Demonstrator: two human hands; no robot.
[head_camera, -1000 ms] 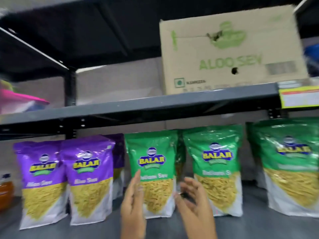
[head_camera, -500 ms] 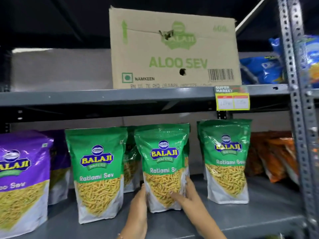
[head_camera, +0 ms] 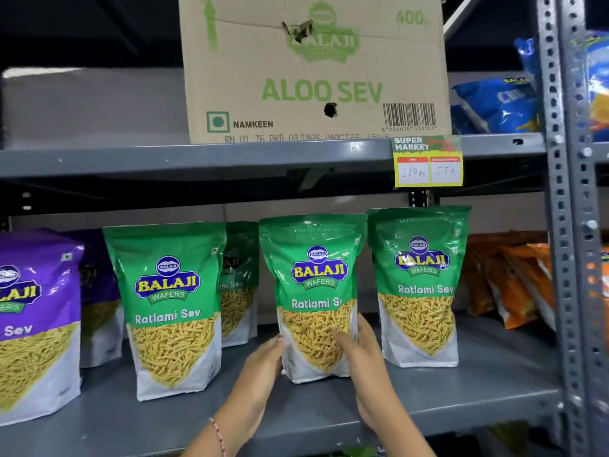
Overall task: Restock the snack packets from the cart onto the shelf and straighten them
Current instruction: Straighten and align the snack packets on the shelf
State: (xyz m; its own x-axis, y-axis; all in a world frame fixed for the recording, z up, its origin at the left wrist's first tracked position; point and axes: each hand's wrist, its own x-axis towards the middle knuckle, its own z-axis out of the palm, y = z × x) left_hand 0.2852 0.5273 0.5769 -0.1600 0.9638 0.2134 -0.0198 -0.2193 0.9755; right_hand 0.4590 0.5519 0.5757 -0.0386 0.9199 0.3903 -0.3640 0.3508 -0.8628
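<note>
Middle packet (head_camera: 314,291): upright on the grey shelf (head_camera: 461,390), between both hands, third green one rightward from the purple packet (head_camera: 33,321).
Left hand (head_camera: 260,367): flat against the middle packet's lower left edge, fingers together and pointing up.
Right hand (head_camera: 364,354): spread over the lower right front, thumb across the clear window, fingers wrapped round the right edge; not clenched.
Material: glossy crinkled plastic, green above, white at the base, a V-shaped clear window showing thin yellow strands.
Shape: flat-bottomed stand-up pouch, wider at the top seal, slightly pinched at the waist.
Facing: label outward toward the camera, turned a little to the right, "Ratlami Sev" cut off at its last letters.
Long axis: vertical, leaning very slightly left at the top.
Neighbours: left green packet (head_camera: 168,308) just beside the purple packet; right green packet (head_camera: 418,285) near the middle packet, apart from it.
Behind: another green packet (head_camera: 239,278), partly hidden, possibly the head of a second row.
Above: cardboard carton (head_camera: 313,70) marked "ALOO SEV" on the upper shelf, matte and dented, with a yellow price tag (head_camera: 427,161) clipped below its right corner.
Far right: orange packets (head_camera: 507,282), blurred.
</note>
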